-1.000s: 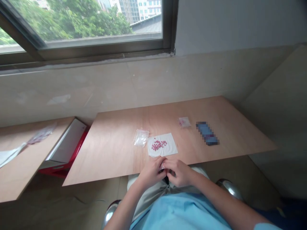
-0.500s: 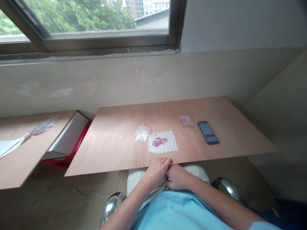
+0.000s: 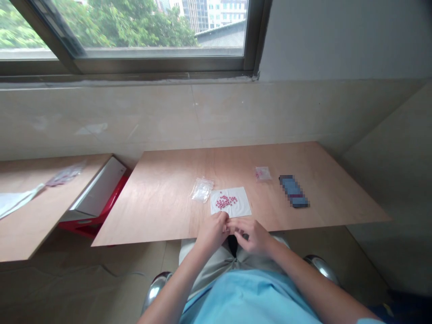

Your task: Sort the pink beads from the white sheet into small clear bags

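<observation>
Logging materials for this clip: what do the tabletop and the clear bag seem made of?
The tabletop looks like bare plywood: pale, with faint wood grain and a matte surface. The clear bag seems to be thin plastic, creased and glinting, with a glossy finish.

No writing can be read anywhere in view (the blue object [image 3: 293, 191] on the counter [image 3: 162, 220] is pixelated beyond reading), and the clear plastic bag [image 3: 201, 189] shows no legible print.

Plywood desk [image 3: 151, 211], carrying: white sheet [image 3: 241, 208] at lower centre of frame, lying under red beads [image 3: 226, 202]; clear plastic bag [image 3: 201, 189] just left; small plastic bag [image 3: 263, 173] upper right; blurred blue oblong [image 3: 293, 191] lying furthest right.
</observation>
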`<state>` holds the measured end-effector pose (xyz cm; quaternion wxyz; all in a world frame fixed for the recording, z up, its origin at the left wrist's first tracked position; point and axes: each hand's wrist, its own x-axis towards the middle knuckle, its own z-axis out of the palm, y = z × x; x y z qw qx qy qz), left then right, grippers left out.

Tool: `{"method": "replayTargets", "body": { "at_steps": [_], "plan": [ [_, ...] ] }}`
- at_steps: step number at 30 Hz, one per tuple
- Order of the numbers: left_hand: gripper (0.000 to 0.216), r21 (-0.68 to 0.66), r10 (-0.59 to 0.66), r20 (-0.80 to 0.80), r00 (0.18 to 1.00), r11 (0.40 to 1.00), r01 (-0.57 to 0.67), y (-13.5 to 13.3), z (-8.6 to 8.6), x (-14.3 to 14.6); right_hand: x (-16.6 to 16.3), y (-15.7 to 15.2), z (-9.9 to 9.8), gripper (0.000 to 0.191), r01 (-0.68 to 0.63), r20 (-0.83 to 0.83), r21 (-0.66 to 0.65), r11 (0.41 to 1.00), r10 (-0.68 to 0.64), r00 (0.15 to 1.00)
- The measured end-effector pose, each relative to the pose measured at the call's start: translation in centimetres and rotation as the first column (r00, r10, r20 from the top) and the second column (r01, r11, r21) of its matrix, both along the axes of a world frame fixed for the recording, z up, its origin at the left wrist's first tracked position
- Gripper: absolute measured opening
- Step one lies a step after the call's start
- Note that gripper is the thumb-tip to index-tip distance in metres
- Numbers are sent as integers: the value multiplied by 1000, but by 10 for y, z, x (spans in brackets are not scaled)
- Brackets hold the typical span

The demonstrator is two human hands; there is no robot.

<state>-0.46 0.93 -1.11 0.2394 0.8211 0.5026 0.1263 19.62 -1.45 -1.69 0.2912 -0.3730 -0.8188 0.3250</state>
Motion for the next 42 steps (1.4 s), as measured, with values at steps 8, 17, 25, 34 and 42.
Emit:
{"method": "replayTargets", "body": {
  "at_steps": [8,17,25,34,42],
  "plan": [
    [7,6,228,71,971,973,-229,32,1,-12,4,64,-21,35,335,283,57,940,-337,898],
    [7,-29,221,232,947,975,-220,28,-15,-8,2,68,-38,32,342,407,65,937,-338,849],
    [7,-85,205,293,934,978,-188,28,-21,0,5,75,-50,19,354,340,66,933,-354,871],
    [10,-125,205,404,891,978,-168,31,-26,3,7,76,-57,14,420,301,53,906,-415,858],
    [27,-457,354,660,663,889,-20,37,-11,-1,9,81,-37,17,485,-69,-171,857,-502,862]
  ]
}}
